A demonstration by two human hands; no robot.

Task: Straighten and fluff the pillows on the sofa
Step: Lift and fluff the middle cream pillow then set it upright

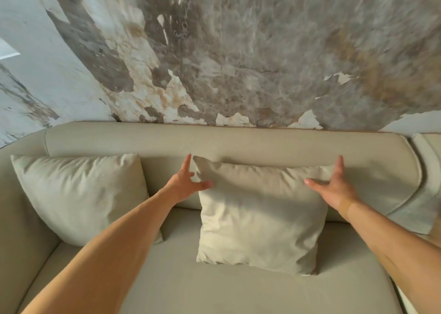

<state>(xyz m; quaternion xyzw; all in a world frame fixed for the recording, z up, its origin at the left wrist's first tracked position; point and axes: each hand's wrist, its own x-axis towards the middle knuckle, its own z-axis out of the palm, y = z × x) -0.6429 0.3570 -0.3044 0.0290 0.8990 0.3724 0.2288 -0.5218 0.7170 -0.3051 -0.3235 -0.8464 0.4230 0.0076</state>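
Both forearms reach in from the near edge. Left hand (pixel 185 184) and right hand (pixel 334 186) flank the middle pillow (pixel 260 218), fingers spread and straight, nothing grasped; thumbs touch its upper corners. It leans on the sofa (pixel 238 144) backrest, slightly tilted. Step: squaring pillow 2 of 2. Left pillow (pixel 78 194) sits propped in the corner. Next, likely: press both sides inward to plump.

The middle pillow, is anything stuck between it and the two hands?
Nothing visible. The left hand and right hand sit right at the top corners of the middle pillow, fingers spread. The other pillow leans off to the left, out of the way.
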